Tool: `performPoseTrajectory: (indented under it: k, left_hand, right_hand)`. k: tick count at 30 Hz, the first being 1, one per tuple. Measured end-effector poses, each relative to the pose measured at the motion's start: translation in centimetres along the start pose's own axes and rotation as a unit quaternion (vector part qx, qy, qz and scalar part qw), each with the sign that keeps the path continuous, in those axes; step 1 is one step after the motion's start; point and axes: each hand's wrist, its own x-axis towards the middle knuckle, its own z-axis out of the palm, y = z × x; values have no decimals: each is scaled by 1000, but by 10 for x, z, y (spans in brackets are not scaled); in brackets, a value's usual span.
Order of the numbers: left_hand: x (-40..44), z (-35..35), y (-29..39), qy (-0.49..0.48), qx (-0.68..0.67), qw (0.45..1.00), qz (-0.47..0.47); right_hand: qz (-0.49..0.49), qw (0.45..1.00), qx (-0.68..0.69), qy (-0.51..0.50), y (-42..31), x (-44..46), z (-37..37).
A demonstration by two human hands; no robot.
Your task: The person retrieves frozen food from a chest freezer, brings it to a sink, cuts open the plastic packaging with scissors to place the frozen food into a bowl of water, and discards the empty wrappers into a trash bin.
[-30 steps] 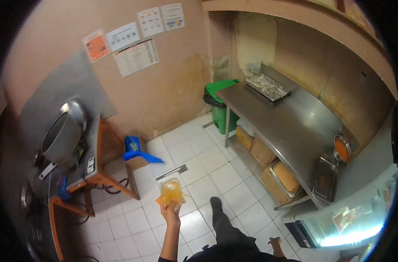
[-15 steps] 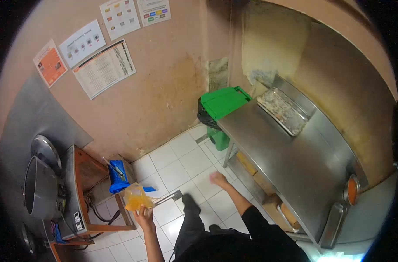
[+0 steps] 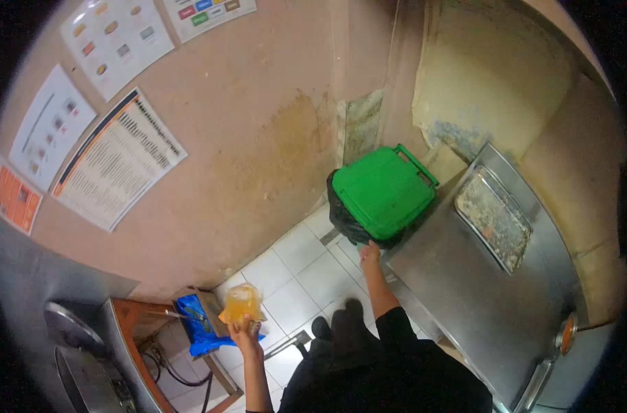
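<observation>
My left hand (image 3: 244,336) is closed on a clear plastic bag (image 3: 243,303) with yellow-orange contents, held up over the floor on the left. What the contents are, I cannot make out. My right hand (image 3: 370,255) reaches forward to the front edge of a green bin lid (image 3: 384,193). Its fingers look stretched out with nothing in them; whether they touch the lid is unclear. The lid is down, and a black bin liner (image 3: 348,219) sticks out beneath it.
A steel table (image 3: 458,310) on the right bears a soiled metal tray (image 3: 496,219). Left of me are a blue plastic bag (image 3: 202,330) by a cardboard box, an orange-framed stand (image 3: 131,330) and a large pot (image 3: 89,378). Printed sheets (image 3: 120,162) hang on the wall.
I have come closer to the green bin. My right hand has moved forward from over the floor to the lid's front edge. The plastic bag is still in my left hand.
</observation>
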Motion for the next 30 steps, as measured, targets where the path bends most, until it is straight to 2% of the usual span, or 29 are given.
performPoseTrajectory:
  k: [1,3,5,6,7,9,10,11,12,13,15,16,17,19,21,22,23,25,26,27,28,30]
  left_hand:
    - [8,20,2,-17,30,999,3]
    - [34,50,-7,-52,51,997,-2]
    - [66,69,-42,-72,84,994,17]
    - [81,84,-53,-102,111,988,45]
    - [84,106,-57,-111,120,986,34]
    - [107,136,-92,-134,151,979,14]
    - [115,156,-102,-152,162,975,4]
    - [119,175,-112,-169,173,970,-8]
    - [126,190,-135,-131,233,963,28]
    - [139,204,-147,-195,233,952,36]
    - [146,235,-171,-168,282,944,43]
    - [153,247,-184,-168,279,945,39]
    - [164,251,-207,-158,276,948,15]
    - [165,258,-220,-149,278,949,-19]
    - [161,271,-207,-151,338,929,-9]
    - [166,268,-215,-131,352,927,-12]
    - [156,278,-195,-111,337,935,0]
    - [148,294,-175,-61,369,928,-6]
    - [151,295,-185,-53,368,928,-9]
    - [161,295,-204,-53,423,904,20]
    - [166,296,-216,-54,475,877,49]
    - [158,328,-221,-110,493,854,125]
  right_hand:
    - [2,998,46,-35,-10,14,4]
    - [0,998,57,12,-19,44,18]
    - [66,981,158,96,-32,78,29]
    - [55,982,178,-11,-35,98,21]
    - [55,983,175,-10,-52,93,38]
    - [-165,985,50,-30,-104,62,75]
    - [-167,985,45,-26,-118,67,75]
    - [-138,990,-11,22,-136,69,68]
    - [-111,989,-64,68,-150,72,63]
    - [-171,977,-124,2,-142,67,49]
    - [-233,952,-186,-66,-119,62,32]
    - [-108,981,-160,12,-109,65,30]
    - [22,987,-127,94,-98,70,26]
    - [151,967,-91,185,-87,83,19]
    - [185,964,147,126,-84,95,12]
    - [222,943,164,184,-100,85,22]
    - [224,943,162,187,-117,68,24]
    - [214,961,161,74,-167,40,35]
    - [207,959,194,-16,-203,28,34]
    - [199,947,228,-104,-239,10,36]
    - [39,965,136,-222,-272,-28,56]
    - [-121,975,69,-174,-325,-53,75]
